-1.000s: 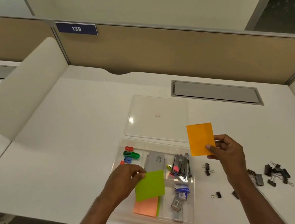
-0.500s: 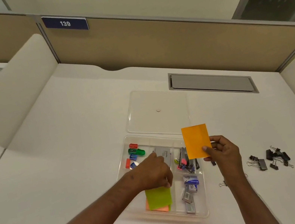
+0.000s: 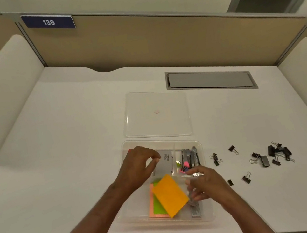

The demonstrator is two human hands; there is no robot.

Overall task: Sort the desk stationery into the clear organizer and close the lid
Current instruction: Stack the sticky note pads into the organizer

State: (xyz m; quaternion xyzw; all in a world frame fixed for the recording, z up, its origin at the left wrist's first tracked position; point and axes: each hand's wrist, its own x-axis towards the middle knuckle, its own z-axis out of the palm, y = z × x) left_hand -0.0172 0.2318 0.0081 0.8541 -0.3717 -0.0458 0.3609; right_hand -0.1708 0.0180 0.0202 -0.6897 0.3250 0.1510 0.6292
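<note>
The clear organizer (image 3: 138,219) sits at the desk's near edge, its lid (image 3: 158,123) lying flat behind it. An orange sticky pad (image 3: 169,194) lies tilted on top of a green pad (image 3: 158,208) and a pink pad (image 3: 151,209) in the front left compartment. My right hand (image 3: 207,184) hovers just right of the orange pad with loose fingers that grip nothing. My left hand (image 3: 138,166) hangs over the back left compartment, loosely curled and empty, beside a grey box (image 3: 166,162). Staplers and pens (image 3: 189,157) fill the back right compartment.
Several black binder clips (image 3: 265,160) are scattered on the white desk to the right of the organizer, a few of them close to it (image 3: 215,158). A grey cable hatch (image 3: 210,80) lies at the back. Partition walls stand behind and at both sides.
My right hand brought the orange pad down from the air and let it go on the green pad. My left hand released the green pad and drew back over the rear compartment.
</note>
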